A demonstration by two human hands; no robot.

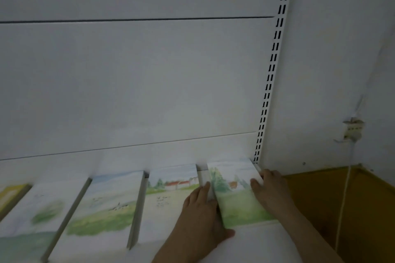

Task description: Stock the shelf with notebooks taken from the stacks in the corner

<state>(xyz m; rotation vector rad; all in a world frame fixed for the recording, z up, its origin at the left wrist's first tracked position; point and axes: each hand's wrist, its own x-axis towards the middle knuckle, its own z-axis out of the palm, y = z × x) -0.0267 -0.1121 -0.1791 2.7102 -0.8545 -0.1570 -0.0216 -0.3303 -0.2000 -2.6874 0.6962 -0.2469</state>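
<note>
On white shelf (245, 239), notebook stacks (106, 205), slotted upright (269, 83), yellow box (333, 198)

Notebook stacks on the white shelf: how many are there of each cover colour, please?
Pale watercolour-landscape notebook stacks: 4
Yellow-cover notebook stack, cut off at the left edge: 1
Total: 5

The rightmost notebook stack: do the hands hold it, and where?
Yes. The left hand presses its left side, the right hand its right side; the rightmost notebook stack lies on the shelf.
</note>
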